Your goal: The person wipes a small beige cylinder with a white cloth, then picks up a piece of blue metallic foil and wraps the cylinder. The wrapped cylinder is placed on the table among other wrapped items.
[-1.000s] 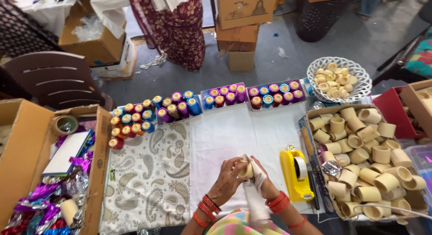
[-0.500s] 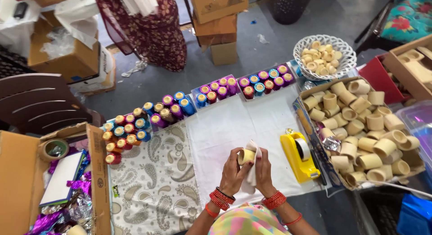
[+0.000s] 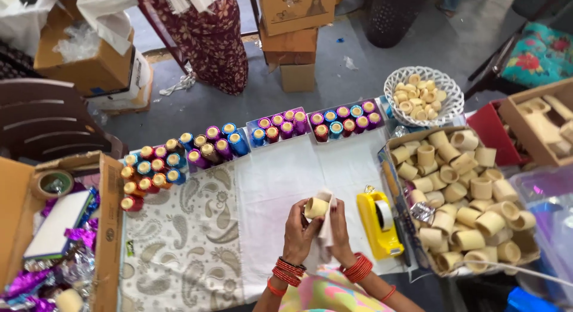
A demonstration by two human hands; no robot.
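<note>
Right now a small cream tube (image 3: 315,207) and a white paper strip (image 3: 326,225) are held between the left hand (image 3: 300,229) and the right hand (image 3: 339,229), above the desk (image 3: 268,186). Just right of the hands, a yellow tape holder (image 3: 377,224) is set. Farther right, a brown box (image 3: 391,168) is filled with more tubes.

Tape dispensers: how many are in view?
1: a yellow tape dispenser on the white cloth, just right of the right hand, beside the box of plain tubes. None seem hidden.
</note>
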